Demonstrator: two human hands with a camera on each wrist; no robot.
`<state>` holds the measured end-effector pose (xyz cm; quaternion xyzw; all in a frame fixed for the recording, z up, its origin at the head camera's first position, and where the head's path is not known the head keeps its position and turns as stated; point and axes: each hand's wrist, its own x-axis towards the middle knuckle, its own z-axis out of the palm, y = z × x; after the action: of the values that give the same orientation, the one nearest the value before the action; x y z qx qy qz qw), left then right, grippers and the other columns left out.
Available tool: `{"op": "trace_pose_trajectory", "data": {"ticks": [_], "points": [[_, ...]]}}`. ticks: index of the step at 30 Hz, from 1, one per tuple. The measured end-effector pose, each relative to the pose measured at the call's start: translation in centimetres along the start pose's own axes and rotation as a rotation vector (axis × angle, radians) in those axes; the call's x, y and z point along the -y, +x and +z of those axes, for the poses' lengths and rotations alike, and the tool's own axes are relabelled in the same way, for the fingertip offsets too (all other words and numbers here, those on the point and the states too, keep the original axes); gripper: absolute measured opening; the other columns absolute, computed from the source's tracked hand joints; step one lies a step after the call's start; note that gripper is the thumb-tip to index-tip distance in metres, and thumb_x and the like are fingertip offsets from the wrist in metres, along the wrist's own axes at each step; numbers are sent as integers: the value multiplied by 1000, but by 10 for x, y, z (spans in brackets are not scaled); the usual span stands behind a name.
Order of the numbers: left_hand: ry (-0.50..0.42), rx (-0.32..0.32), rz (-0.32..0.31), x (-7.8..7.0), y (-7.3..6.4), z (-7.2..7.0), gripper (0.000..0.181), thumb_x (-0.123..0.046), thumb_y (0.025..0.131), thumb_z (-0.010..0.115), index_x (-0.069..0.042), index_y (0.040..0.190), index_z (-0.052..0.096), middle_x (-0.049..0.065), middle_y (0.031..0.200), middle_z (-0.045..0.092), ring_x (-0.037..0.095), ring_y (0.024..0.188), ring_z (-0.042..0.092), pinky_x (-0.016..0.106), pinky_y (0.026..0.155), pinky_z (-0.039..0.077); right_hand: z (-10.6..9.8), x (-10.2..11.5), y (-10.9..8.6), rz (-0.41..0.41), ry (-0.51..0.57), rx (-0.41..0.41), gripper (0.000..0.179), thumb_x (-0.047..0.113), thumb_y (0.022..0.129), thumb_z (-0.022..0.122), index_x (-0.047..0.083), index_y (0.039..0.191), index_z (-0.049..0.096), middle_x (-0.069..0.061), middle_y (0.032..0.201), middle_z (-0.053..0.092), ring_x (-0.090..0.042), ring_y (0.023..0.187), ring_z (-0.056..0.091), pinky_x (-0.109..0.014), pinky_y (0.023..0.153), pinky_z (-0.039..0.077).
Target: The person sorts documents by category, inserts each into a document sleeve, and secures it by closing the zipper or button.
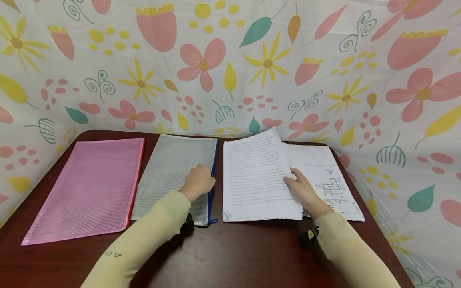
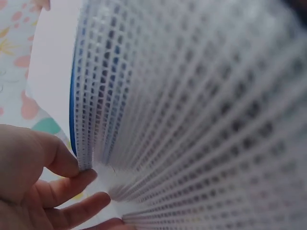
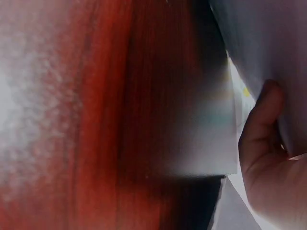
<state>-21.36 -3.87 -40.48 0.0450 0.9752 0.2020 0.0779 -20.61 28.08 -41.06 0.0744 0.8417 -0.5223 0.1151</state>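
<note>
A grey mesh zipper pouch (image 1: 165, 164) with a blue zipper edge lies left of the papers. My left hand (image 1: 198, 182) is at its right side; in the left wrist view, thumb and forefinger pinch the pouch's mesh edge (image 2: 85, 160) beside the blue strip. The mesh fills most of that view. My right hand (image 1: 304, 194) grips the right edge of a stack of printed sheets (image 1: 255, 176), thumb on top and fingers hidden beneath. The stack's right side is raised, overlapping a sheet with line diagrams (image 1: 335, 188). The right wrist view shows the thumb (image 3: 268, 98) against the paper.
A pink mesh pouch (image 1: 90, 184) with a red zipper edge lies at the left on the dark red-brown table (image 1: 245, 256). A flower-patterned white curtain (image 1: 216, 60) stands behind the table and along its sides.
</note>
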Motion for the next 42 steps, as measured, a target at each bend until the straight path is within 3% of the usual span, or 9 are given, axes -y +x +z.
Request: {"op": "trace_pose_trajectory", "data": {"ticks": [5,9,16,25,42], "points": [[-169,-24,6,8,1,-6,39,-14,89,50,-14,51,37,1,57,40,12,46,35,23,40,30,-2,1,-4,-2,-13,-11,53,27,102,36,0,146,26,-21,121,56,-6,80,63,-27,70,53],[-232,-31,31,14,3,-8,45,-15,89,49,-17,48,31,-5,49,29,9,43,27,22,40,24,-2,0,-4,21,14,0,54,30,102,36,-2,145,28,-20,124,56,-5,82,63,-25,72,53],[-302,-73,55,17,3,-10,42,-14,88,49,-16,51,30,-6,49,26,10,45,27,23,42,23,-3,0,-4,10,37,24,54,30,101,38,-1,144,30,-16,119,59,-5,81,64,-25,70,54],[-298,-105,60,14,-1,-12,34,-13,87,50,-14,55,37,-3,54,35,12,48,34,24,45,27,1,6,-4,-36,70,46,51,23,100,42,-7,140,34,-7,103,64,-4,74,64,-23,66,53],[-234,-61,33,11,-1,-11,37,-14,88,50,-15,54,37,-3,54,36,12,47,35,23,42,27,18,16,7,-67,32,-2,47,23,98,44,-5,137,41,-14,108,62,-3,72,60,-22,66,50]]}}
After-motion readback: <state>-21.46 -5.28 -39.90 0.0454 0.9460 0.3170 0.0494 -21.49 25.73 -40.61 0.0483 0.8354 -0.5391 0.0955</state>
